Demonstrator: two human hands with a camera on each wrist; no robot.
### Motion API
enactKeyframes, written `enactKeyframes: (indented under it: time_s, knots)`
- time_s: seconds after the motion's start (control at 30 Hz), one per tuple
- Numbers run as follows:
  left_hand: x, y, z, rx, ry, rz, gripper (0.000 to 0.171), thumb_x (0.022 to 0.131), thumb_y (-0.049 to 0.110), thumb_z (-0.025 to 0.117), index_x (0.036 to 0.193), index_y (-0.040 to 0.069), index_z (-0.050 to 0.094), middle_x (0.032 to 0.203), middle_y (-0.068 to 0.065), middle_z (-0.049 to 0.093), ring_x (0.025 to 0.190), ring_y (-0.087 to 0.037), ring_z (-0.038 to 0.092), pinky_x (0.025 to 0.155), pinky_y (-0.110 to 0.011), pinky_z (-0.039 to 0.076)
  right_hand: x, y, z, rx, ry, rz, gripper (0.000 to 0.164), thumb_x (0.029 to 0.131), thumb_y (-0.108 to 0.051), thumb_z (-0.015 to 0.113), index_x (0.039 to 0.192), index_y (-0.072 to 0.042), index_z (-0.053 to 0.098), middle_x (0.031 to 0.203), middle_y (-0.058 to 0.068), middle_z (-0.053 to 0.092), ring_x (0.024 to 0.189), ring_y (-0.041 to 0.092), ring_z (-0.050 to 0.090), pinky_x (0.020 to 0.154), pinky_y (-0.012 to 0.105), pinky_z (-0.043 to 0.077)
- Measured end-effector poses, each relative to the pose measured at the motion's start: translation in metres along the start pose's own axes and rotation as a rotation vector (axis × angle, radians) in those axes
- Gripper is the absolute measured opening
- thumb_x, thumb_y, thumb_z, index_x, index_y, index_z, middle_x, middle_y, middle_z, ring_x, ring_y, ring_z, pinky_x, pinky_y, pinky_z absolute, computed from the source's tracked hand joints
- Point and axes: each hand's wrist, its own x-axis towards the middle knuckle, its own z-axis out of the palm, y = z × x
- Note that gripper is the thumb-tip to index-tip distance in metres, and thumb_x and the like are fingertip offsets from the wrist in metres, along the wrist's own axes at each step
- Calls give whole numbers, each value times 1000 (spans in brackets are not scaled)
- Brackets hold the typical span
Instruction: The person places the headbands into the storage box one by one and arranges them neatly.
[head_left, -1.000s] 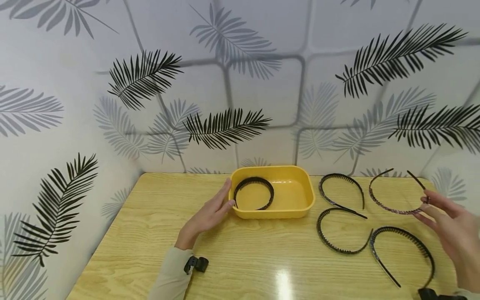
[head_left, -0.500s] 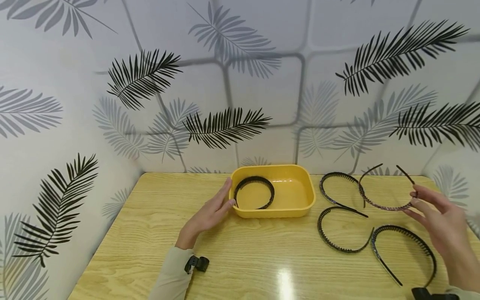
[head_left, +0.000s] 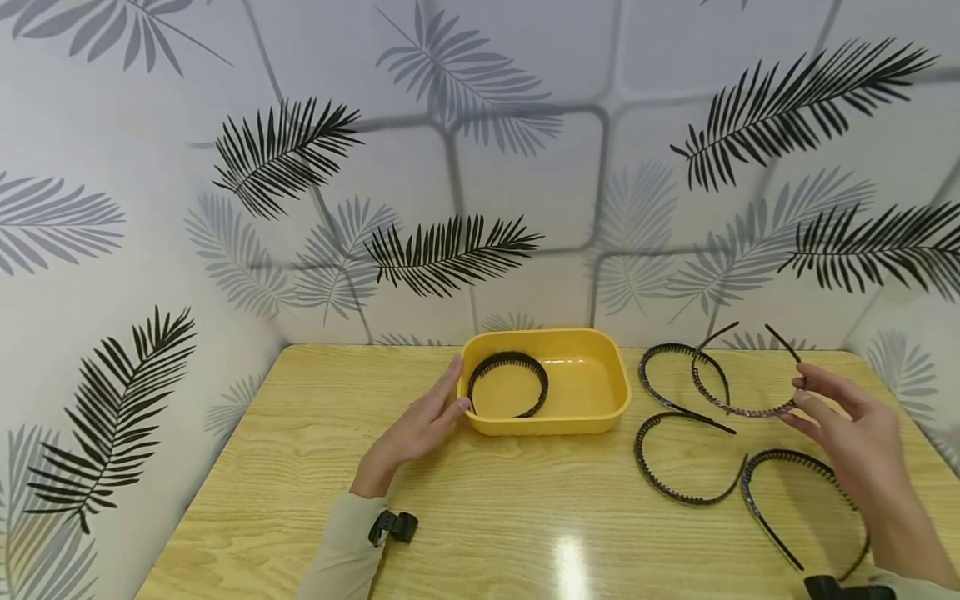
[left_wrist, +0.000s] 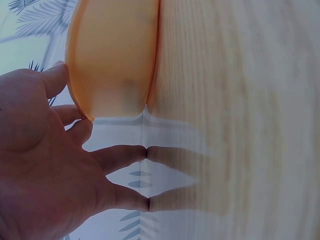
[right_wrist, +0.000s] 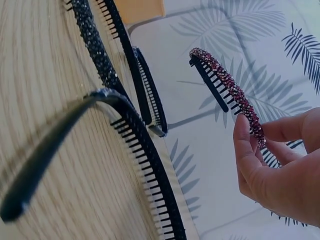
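Observation:
My right hand point(head_left: 855, 433) pinches a headband point(head_left: 738, 411) at one side, between thumb and fingers. It is raised above the table with its two ends pointing away. In the right wrist view this headband point(right_wrist: 235, 90) shows pink and silver sparkles outside and comb teeth inside. My left hand point(head_left: 416, 429) lies against the left end of a yellow plastic bin point(head_left: 540, 427). In the left wrist view the thumb and two fingers touch the bin point(left_wrist: 115, 55), while two straight fingers reach down to the table. Inside the bin's left half lies a black toothed headband point(head_left: 510, 358).
Three more dark headbands lie right of the bin: one at the back point(head_left: 647, 375), partly overlapped by the held one, a second in front of it point(head_left: 678, 498), and a third point(head_left: 757, 504) beneath my right forearm. A patterned wall point(head_left: 525, 183) borders the wooden table point(head_left: 465, 517).
My right hand has moved left with the held headband, which now overlaps the back headband in the head view. The left hand and bin stay in place.

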Motion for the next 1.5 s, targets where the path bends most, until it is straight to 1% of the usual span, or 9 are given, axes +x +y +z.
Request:
enactKeyframes:
  time_s: [0.23, 0.47, 0.73, 0.83, 1.07, 1.17, 1.3, 1.5]
  knots:
    - [-2, 2, 0, -9, -3, 2, 68, 113, 27, 41, 164, 3, 3, 171, -11, 0, 157, -26, 4, 125, -47, 12, -2, -3, 10, 113, -77, 13, 39, 98, 11, 60, 130, -9, 71, 117, 0, 64, 98, 8, 68, 82, 28, 59]
    - [-2, 1, 0, -10, -4, 3, 67, 113, 25, 41, 164, 3, 3, 171, -8, -1, 157, -26, 4, 125, -47, 13, -4, 0, 21, 80, -86, 4, 36, 97, 10, 63, 127, -8, 71, 116, 1, 64, 97, 7, 68, 81, 29, 60]
    - [-1, 4, 0, -1, -3, 0, 66, 114, 26, 41, 164, 2, 4, 171, -9, 0, 157, -26, 5, 126, -46, 12, -7, 3, 35, 48, -118, -10, 36, 97, 8, 65, 130, -6, 69, 117, 2, 64, 97, 9, 68, 81, 30, 60]
    - [0, 4, 0, -3, 2, 5, 67, 113, 25, 41, 164, 2, 4, 171, -10, 0, 157, -27, 5, 125, -48, 12, -9, 4, 40, 37, -127, -15, 36, 97, 8, 65, 130, -5, 68, 117, 3, 63, 96, 10, 69, 81, 31, 60]
    - [0, 3, 0, -8, 7, 18, 67, 113, 26, 41, 164, 2, 4, 171, -8, 0, 157, -26, 5, 125, -47, 12, -13, 5, 53, 6, -159, -49, 34, 97, 7, 65, 130, -2, 67, 116, 3, 65, 101, 10, 68, 81, 32, 59]
    - [0, 2, 1, -15, 8, 23, 67, 113, 25, 41, 164, 2, 4, 171, -9, 0, 157, -27, 5, 125, -48, 13, -15, 6, 59, -15, -170, -59, 35, 98, 6, 65, 132, -1, 66, 115, 2, 65, 100, 10, 67, 81, 31, 60]
    - [-1, 2, 1, -12, 1, 15, 67, 114, 27, 40, 164, 3, 3, 171, -9, -1, 157, -27, 5, 125, -48, 13, -17, 7, 66, -29, -170, -52, 36, 98, 4, 65, 134, -2, 65, 116, 2, 64, 99, 9, 67, 81, 31, 60]
    - [0, 0, 0, -11, -3, -4, 67, 114, 29, 40, 165, 4, 3, 171, -7, -1, 157, -25, 4, 126, -46, 12, -18, 11, 80, -28, -176, -58, 35, 99, 4, 65, 133, 0, 64, 117, 4, 63, 99, 10, 66, 82, 33, 60]
